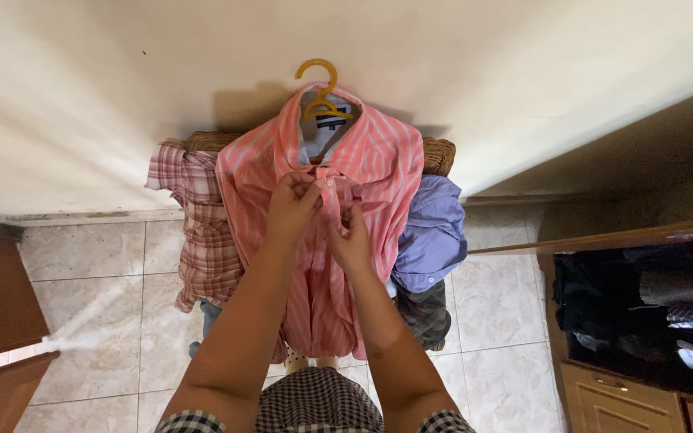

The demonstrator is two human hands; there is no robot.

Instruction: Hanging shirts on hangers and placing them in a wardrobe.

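The pink striped shirt (314, 200) hangs on a yellow hanger (320, 88) over a wicker basket (439, 154) at twelve o'clock from the person; it looks light, soft and limp, best pinched at the button placket near the collar. Both forearms reach forward, and the left hand (293, 210) and right hand (350, 236) sit close together, fingertips pinching the placket just below the collar.

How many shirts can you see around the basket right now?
3. A pink striped shirt on the yellow hanger, held at the front by both hands; a red plaid shirt on the left; a blue shirt on the right. More garments may be hidden underneath.
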